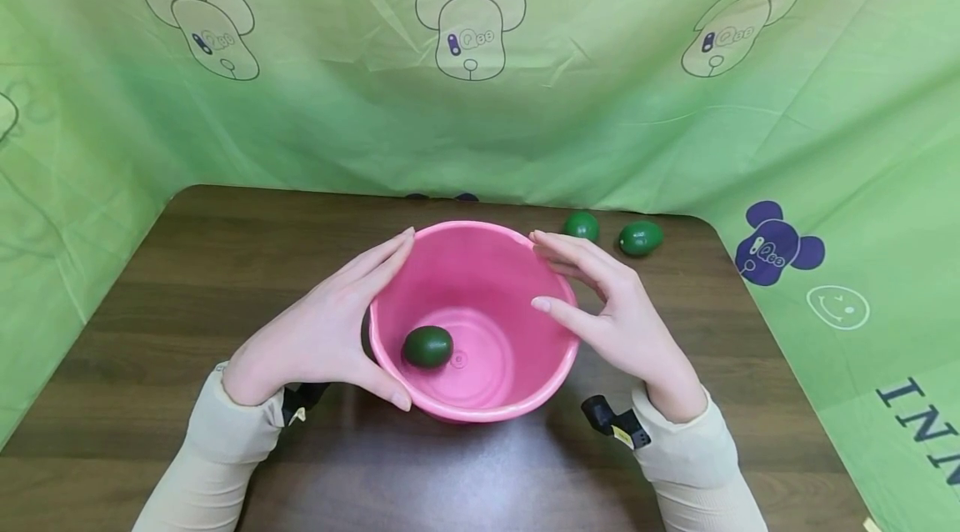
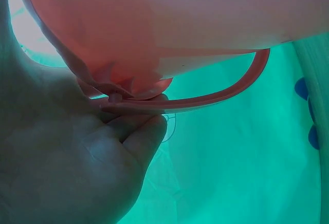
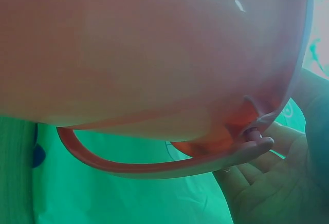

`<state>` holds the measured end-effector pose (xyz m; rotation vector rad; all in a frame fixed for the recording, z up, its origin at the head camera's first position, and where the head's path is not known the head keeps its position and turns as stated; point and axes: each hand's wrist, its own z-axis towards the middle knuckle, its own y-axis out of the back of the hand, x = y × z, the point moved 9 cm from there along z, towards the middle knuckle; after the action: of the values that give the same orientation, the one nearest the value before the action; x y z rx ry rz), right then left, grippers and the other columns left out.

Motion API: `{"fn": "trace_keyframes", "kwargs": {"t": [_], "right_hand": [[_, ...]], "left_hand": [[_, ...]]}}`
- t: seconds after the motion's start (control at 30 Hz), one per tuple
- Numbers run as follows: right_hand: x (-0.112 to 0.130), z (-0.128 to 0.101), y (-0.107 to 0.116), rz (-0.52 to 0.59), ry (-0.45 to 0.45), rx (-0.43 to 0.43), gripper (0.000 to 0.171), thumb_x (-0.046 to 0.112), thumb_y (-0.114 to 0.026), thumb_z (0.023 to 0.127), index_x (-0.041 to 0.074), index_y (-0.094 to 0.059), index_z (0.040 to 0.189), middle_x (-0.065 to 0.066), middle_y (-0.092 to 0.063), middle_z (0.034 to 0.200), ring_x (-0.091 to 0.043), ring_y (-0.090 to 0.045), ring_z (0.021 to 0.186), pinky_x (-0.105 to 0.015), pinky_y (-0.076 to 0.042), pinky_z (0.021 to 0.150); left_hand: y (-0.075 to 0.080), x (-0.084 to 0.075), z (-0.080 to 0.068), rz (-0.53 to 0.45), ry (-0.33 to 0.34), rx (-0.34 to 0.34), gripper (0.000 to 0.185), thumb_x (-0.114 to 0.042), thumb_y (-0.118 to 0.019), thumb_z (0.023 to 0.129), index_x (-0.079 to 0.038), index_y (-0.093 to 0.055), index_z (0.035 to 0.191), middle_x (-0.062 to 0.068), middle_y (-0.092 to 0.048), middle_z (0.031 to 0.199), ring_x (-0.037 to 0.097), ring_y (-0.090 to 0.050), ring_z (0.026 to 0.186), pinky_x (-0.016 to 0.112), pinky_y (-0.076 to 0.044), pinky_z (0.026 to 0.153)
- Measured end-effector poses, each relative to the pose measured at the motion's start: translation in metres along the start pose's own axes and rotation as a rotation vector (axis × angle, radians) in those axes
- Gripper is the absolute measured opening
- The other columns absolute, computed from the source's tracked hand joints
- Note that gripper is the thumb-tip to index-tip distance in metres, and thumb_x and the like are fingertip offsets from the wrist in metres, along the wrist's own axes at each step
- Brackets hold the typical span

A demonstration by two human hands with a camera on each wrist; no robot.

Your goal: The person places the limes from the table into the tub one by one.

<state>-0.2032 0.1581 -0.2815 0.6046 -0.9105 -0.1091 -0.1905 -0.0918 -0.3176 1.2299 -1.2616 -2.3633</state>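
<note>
Both hands are cradling the pink bucket (image 1: 480, 265) between them: the left hand (image 1: 322, 332) is lying flat against its left wall with straight fingers along the rim and the thumb under the near edge, and the right hand (image 1: 622, 315) is pressing its open palm against the right wall, thumb resting over the rim. Neither hand is curling round anything; the hold looks like plain sideways pressure. From the wrist views, the left fingers (image 2: 139, 136) and the right fingers (image 3: 267, 175) are sitting just beneath the bucket's thin handle (image 3: 154, 165), which is hanging loose against the wall.

That bucket is standing upright near the middle of the table (image 1: 187, 265), with one avocado (image 1: 427, 346) lying inside on its floor, toward the left.

Judging by its thin, glossy plastic, it is probably light and somewhat flexible, so squeezing hard could be bowing the wall inward, and the smooth surface may be slipping under flat palms. Firmer places to take hold seem to be the rolled rim or the handle. Inside, the avocado is likely rolling about if the bucket is tilting.

Beyond the right hand, two more avocados (image 1: 640, 238) are lying on the table near its far edge, just apart from each other. Behind everything, a green cloth (image 1: 600, 98) printed with bear heads is hanging.
</note>
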Motion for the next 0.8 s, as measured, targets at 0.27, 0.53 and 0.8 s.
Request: {"fn": "trace_keyframes", "kwargs": {"t": [0.27, 0.53, 0.8], "right_hand": [[0.0008, -0.0001, 0.0009, 0.017, -0.014, -0.005, 0.073, -0.007, -0.081, 0.082, 0.016, -0.056, 0.148, -0.005, -0.06, 0.141, -0.025, -0.06, 0.124, -0.037, -0.045, 0.105], [-0.0027, -0.0023, 0.0029, 0.027, -0.034, -0.004, 0.073, -0.007, -0.08, 0.084, 0.017, -0.055, 0.149, 0.0, -0.056, 0.146, -0.029, -0.056, 0.129, -0.036, -0.043, 0.107], [-0.007, -0.0042, 0.0075, 0.041, -0.031, -0.028, 0.074, -0.01, -0.078, 0.084, 0.016, -0.055, 0.149, -0.006, -0.055, 0.148, -0.028, -0.054, 0.131, -0.038, -0.041, 0.109]], "left_hand": [[-0.0002, 0.0003, -0.0001, -0.004, -0.001, 0.0, 0.149, -0.073, -0.09, 0.052, -0.021, -0.009, 0.165, -0.01, -0.006, 0.169, 0.014, -0.015, 0.151, 0.047, -0.032, 0.115], [-0.0004, 0.0003, -0.0002, -0.002, 0.001, 0.002, 0.149, -0.071, -0.092, 0.051, -0.02, -0.01, 0.165, -0.01, -0.006, 0.169, 0.015, -0.015, 0.151, 0.047, -0.031, 0.115], [-0.0008, 0.0013, -0.0009, 0.01, 0.003, 0.005, 0.149, -0.076, -0.088, 0.052, -0.021, -0.009, 0.165, -0.009, -0.005, 0.169, 0.015, -0.014, 0.152, 0.048, -0.029, 0.116]]}}
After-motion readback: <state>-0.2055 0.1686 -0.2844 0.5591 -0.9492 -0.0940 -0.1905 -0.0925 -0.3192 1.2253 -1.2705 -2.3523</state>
